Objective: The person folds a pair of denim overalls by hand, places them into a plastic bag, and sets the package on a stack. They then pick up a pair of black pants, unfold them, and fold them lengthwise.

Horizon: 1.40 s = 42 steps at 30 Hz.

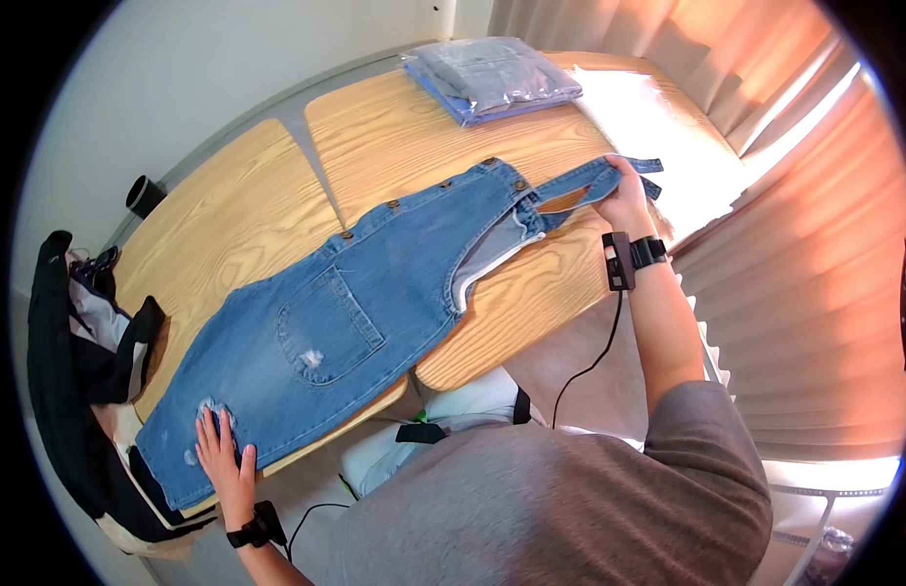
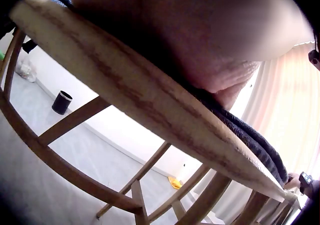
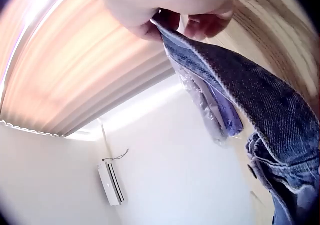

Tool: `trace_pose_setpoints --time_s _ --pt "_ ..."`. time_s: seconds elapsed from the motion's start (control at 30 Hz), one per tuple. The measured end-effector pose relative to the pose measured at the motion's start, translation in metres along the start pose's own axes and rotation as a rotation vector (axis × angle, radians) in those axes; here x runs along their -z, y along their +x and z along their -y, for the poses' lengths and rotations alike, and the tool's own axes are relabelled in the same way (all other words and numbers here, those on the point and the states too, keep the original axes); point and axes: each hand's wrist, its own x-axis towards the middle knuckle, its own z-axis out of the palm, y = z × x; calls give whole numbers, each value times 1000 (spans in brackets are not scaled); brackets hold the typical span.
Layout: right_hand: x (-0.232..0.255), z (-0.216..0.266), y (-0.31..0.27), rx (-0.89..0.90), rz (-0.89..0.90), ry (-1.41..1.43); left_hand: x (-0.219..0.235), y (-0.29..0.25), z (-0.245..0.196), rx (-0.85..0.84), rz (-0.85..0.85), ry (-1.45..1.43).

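Left hand [image 1: 222, 451] flat, fingers straight, pinning denim overalls [image 1: 360, 313] hem at lower left; right hand [image 1: 624, 195] pinches strap [image 1: 580, 186] upper right — pull taut, keep hem anchored.

Bright window glare, fisheye edges

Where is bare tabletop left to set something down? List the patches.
Bare wood lies between the denim overalls and the bagged clothes, and on the table left of the overalls toward the black cup. The near edge is crowded: left hand presses denim, right hand holds the strap.
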Motion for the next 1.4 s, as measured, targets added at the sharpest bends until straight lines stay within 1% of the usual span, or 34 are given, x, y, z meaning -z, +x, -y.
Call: trace_pose_setpoints --time_s 0.07,0.1,0.17,0.2,0.23,0.3,0.33,0.37,0.4,0.43,0.47,0.5,0.57,0.6,0.63,0.7,0.73,0.77,0.83,0.87,0.9,0.93,0.97,1.0,1.1,1.13,1.17,1.23,1.3,1.37,1.4 --pt "-11 -8 -20 -77 5 5 2 0 -2 13 3 -6" --pt "-16 -14 -26 -89 9 6 4 1 -4 11 3 -19" --pt "-21 -26 -33 -240 2 -96 7 1 -6 15 5 -26" --pt "-21 -33 -36 -237 25 -160 8 1 -7 20 17 -26" --pt "-22 -38 -37 -246 28 -161 9 1 -8 27 29 -26" --pt "-25 -46 -40 -104 239 -523 13 3 -11 34 55 -4" --pt "-29 -51 -37 -54 244 -615 19 6 -17 46 51 -5" --pt "-31 -53 -38 -66 253 -613 26 11 -26 59 46 -5" --pt "-47 -52 -50 -44 247 -803 40 21 -47 -33 -38 -30" --pt "-58 -53 -58 -20 243 -994 55 31 -68 -116 -34 -76" --pt "-63 -57 -55 -29 245 -1083 68 42 -89 -199 -31 -122" --pt "-67 -59 -53 -37 261 -1085 80 52 -111 -265 -3 -163" --pt "-77 -61 -50 -125 282 -1237 87 74 -143 -404 46 -227" --pt "-88 -59 -62 -108 268 -1240 84 85 -155 -476 67 -249" --pt "-87 -62 -55 -105 284 -1243 78 97 -167 -546 67 -267" --pt "-74 -62 -31 -114 339 -1078 60 121 -190 -628 156 -276" --pt "-73 -58 -28 -134 366 -1097 48 131 -201 -614 204 -234" --pt "-71 -56 -27 -132 373 -1102 47 139 -216 -572 294 -175" --pt "-64 -53 -29 78 347 -1153 25 159 -235 -563 319 -140" --pt "-62 -49 -31 65 359 -1088 17 167 -244 -539 367 -157" --pt "-58 -44 -31 68 360 -1090 10 172 -253 -517 417 -172" --pt "-54 -40 -32 36 356 -1043 3 174 -263 -518 415 -174" --pt "-50 -37 -33 3 348 -996 -3 174 -272 -505 430 -101" --pt "-48 -36 -36 6 343 -998 -6 175 -277 -493 444 -29" --pt "-44 -37 -45 -187 353 -774 -7 178 -279 -488 481 -17" --pt "-46 -34 -49 -210 403 -781 -7 178 -279 -484 482 -21" --pt "-50 -32 -52 -216 406 -785 -7 178 -279 -484 480 -12" --pt "-66 -29 -65 -126 499 -747 -7 178 -278 -479 480 -2" --pt "-94 -28 -90 -139 529 -746 -6 177 -279 -485 477 -6" --pt "-125 -38 -128 -32 657 -755 -6 177 -278 -490 476 -32" --pt "-133 -47 -134 -32 657 -756 -6 177 -278 -492 469 -38"
